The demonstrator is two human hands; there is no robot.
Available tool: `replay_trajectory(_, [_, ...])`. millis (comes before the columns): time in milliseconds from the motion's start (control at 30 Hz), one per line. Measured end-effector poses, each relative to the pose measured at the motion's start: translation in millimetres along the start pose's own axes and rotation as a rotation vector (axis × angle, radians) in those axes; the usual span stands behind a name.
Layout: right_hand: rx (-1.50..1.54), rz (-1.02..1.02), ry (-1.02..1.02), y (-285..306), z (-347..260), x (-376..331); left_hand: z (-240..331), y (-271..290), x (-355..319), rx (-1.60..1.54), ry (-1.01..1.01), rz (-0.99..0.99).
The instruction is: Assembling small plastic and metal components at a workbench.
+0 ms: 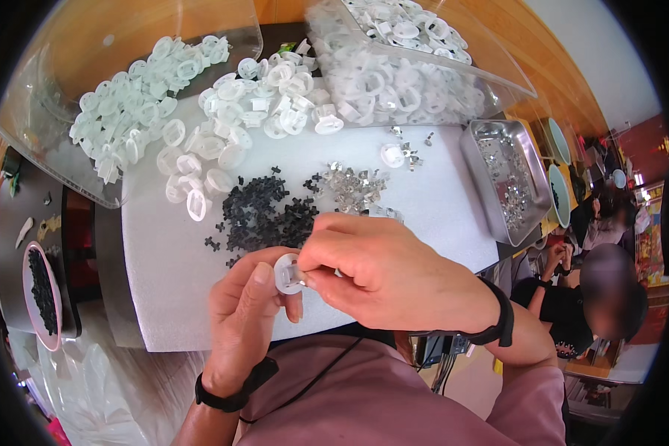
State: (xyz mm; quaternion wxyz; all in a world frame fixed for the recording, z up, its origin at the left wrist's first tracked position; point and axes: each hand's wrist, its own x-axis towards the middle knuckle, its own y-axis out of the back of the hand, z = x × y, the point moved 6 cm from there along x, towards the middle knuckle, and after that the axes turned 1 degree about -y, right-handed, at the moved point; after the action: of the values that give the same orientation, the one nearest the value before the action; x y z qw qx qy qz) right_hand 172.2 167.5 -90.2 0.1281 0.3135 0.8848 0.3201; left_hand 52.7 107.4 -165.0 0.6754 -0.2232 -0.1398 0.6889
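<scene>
In front of my chest, my left hand holds a white round plastic part between thumb and fingers, its socketed face turned up. My right hand is closed in a pinch right at the middle of that part. Whatever its fingertips grip is too small and hidden to name. Just beyond the hands lies a heap of small black cross-shaped pieces. A pile of small shiny metal clips sits to the right of it, partly behind my right hand. More white round parts are spread farther back.
A white foam sheet covers the table. Clear plastic bins with white parts stand at the back left and back right. A metal tray of small metal pieces is at right, a pink bowl at left. Another person sits far right.
</scene>
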Motion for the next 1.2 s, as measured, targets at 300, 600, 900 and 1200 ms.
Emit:
replay_trajectory(300, [0.070,0.121,-0.010,-14.0,0.5,2.7,-3.0,2.5,0.2,-0.059,0.024,0.004])
replay_trajectory(600, [-0.083,0.219,0.109,-19.7,-5.1,-11.4,0.0,-0.2,0.2,-0.084,0.026,-0.006])
replay_trajectory(900, [-0.485,0.227,0.341,-29.8,-11.5,-25.6,-2.7,3.0,0.1,-0.087,0.007,0.028])
replay_trajectory(1200, [-0.374,0.367,0.386,-30.5,-6.8,-31.0,-3.2,2.6,-0.4,-0.115,0.000,-0.007])
